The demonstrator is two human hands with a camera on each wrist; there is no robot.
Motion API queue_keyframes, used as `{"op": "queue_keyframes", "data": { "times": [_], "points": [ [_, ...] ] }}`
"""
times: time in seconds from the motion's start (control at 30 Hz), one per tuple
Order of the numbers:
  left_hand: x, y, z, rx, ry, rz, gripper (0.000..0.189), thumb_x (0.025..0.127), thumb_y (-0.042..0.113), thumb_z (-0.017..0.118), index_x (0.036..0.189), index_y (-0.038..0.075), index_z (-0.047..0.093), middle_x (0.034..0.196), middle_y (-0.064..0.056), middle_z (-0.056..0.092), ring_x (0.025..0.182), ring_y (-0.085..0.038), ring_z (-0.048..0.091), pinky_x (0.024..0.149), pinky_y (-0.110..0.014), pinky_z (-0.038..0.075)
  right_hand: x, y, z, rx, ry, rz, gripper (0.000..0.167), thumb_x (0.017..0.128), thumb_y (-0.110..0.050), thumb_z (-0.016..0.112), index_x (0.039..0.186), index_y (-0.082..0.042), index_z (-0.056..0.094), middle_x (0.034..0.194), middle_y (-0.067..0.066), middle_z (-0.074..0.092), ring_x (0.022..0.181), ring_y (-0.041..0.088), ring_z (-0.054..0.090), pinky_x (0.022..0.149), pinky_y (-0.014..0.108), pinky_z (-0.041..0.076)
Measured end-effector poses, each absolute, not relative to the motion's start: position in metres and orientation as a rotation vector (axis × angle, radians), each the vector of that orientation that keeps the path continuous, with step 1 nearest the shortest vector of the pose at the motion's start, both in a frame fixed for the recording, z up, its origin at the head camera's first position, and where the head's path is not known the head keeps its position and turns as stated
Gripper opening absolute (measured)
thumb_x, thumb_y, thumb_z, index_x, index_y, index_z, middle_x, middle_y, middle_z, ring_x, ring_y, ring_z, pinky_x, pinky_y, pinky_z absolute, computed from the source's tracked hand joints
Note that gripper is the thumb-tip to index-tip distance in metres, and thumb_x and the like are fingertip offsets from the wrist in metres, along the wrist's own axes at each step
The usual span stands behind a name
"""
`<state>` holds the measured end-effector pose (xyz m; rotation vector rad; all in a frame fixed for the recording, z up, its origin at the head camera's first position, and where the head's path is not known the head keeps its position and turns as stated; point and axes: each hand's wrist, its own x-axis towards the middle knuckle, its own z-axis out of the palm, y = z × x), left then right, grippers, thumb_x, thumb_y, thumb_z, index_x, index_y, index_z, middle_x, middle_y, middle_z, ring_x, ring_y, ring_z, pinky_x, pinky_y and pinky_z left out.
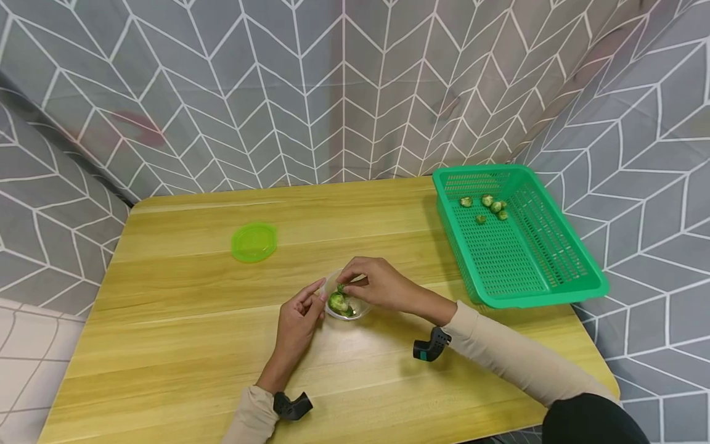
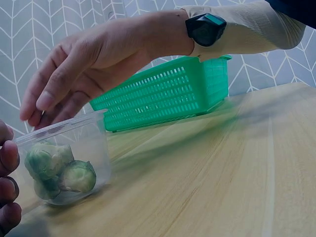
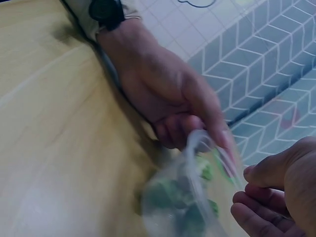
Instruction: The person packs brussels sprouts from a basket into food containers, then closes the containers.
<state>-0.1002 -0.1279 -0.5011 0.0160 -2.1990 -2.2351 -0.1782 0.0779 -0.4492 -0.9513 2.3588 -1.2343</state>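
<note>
In the head view my left hand (image 1: 298,320) holds a clear plastic container (image 1: 362,310) at its left side, thumb at the rim. The right wrist view shows that thumb along the rim and the other fingers (image 3: 173,129) curled outside the wall. Several Brussels sprouts (image 2: 78,176) sit inside, seen through the clear side. Above the opening hangs my right hand (image 1: 379,283), its loosely bent fingers pointing down over the rim. Nothing shows between its fingertips (image 2: 45,100) in the left wrist view. A green sprout (image 1: 340,288) lies beneath them in the head view.
A green perforated basket (image 1: 478,290) stands at the table's right side, with several Brussels sprouts (image 1: 495,207) toward its far end. A translucent green lid (image 1: 254,242) lies on the wooden table (image 1: 166,320) at back left. Grey patterned curtains (image 1: 310,92) surround the table's far side.
</note>
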Motion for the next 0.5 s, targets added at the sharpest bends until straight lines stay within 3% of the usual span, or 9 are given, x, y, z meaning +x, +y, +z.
{"op": "queue_keyframes", "data": {
  "times": [0.23, 0.5],
  "points": [
    [-0.1, -0.127, -0.5, 0.044, -2.191, -2.249, 0.033, 0.1, 0.006, 0.063, 0.132, 0.002, 0.066, 0.067, -0.012, 0.059, 0.063, -0.019, 0.054, 0.061, -0.019, 0.042, -0.184, 0.089, -0.443, -0.913, 2.388, -1.278, 0.017, 0.093, -0.002, 0.071, 0.11, -0.002, 0.075, 0.107, 0.005, 0.07, 0.101, 0.016, 0.067, 0.084, 0.029, 0.057],
    [-0.1, -0.127, -0.501, 0.041, -2.206, -2.235, 0.033, 0.1, 0.009, 0.064, 0.132, 0.003, 0.065, 0.065, -0.006, 0.058, 0.063, -0.014, 0.054, 0.061, -0.02, 0.042, -0.186, 0.101, -0.44, -0.91, 2.425, -1.268, 0.017, 0.093, -0.002, 0.072, 0.109, -0.004, 0.075, 0.109, 0.011, 0.072, 0.1, 0.017, 0.068, 0.085, 0.033, 0.057]
  ]
}}
